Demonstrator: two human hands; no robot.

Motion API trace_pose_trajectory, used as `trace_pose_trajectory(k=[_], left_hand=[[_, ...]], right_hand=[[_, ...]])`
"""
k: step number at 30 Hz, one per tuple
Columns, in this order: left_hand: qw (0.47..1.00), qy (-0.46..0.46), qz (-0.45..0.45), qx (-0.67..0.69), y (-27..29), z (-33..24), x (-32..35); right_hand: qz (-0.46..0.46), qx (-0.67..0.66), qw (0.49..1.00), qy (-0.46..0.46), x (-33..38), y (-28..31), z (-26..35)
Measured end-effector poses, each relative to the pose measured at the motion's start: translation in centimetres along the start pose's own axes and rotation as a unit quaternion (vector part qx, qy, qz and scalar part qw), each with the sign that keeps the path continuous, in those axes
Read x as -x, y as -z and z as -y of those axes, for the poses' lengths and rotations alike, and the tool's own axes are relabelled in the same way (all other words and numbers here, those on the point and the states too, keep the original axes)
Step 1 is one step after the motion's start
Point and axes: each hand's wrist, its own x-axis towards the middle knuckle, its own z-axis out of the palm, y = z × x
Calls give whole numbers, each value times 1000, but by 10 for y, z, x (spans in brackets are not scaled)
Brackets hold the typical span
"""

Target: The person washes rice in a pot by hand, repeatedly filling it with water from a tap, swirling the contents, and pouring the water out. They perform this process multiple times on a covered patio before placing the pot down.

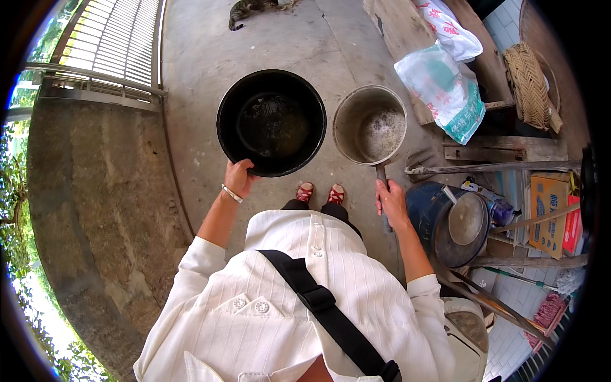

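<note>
My left hand (240, 179) grips the near rim of a round black pot (227, 137), fingers curled over its edge. A shallow layer of dark liquid seems to lie at its bottom. To the right, my right hand (390, 201) is wrapped round the handle of a grey metal saucepan (344, 121). Whitish stains or residue mark the inside of the saucepan. Both vessels are side by side in front of me, mouths facing up, with a small gap between them.
A low concrete wall (95, 223) runs along my left below a metal railing (114, 48). Ahead, a cat (245, 11) is on the concrete floor. At right are plastic bags (442, 83), a woven basket (527, 86), a blue barrel (429, 213) bearing a ladle (466, 219), and cardboard boxes (548, 213).
</note>
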Motion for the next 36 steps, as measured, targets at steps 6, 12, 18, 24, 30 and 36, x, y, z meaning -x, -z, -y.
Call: trace_pose_trajectory(k=[6,12,18,24,30,36], left_hand=[[999,21,36,-12,16,5,-13],[988,142,46,-34,15,-19,-1],[943,291,127,100,28,18,-9],[945,315,89,15,12,11,-1],[945,252,100,-185,13,-26,-8],[926,163,58,-335,-4,-52,-5]], right_hand=[[7,-1,1000,9,-10,5,4],[1,6,1000,3,-14,16,3],[-23,-19,999,-20,-13,21,1],[-37,-23,999,-28,-8,27,-1],[-29,-36,999,-17,-11,28,-11],[-25,-44,998,-32,-15,28,-24]])
